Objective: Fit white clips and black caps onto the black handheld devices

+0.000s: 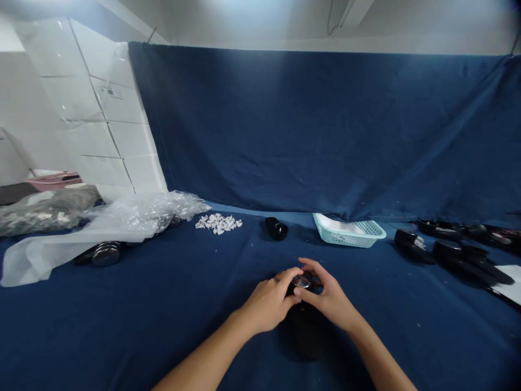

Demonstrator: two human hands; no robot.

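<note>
In front of me on the blue cloth lies a black object (308,334) with a dark, soft-edged body. At its far end sits a round shiny disc (302,280) with a clear or mirrored face. My left hand (271,301) holds the disc end from the left, fingers and thumb bent around it. From the right, my right hand (325,296) grips the same end, thumb on the near rim and fingers curled over the far side. The fingers partly hide the disc's edge and how it joins the black body.
Beyond my hands lie a small black piece (277,228), a pile of white bits (218,223) and a light-blue basket (345,237). Plastic film (122,217) partly covers a silver-ended black object (106,253) at left. Several black parts (451,255) lie right. A blue curtain (317,136) hangs behind.
</note>
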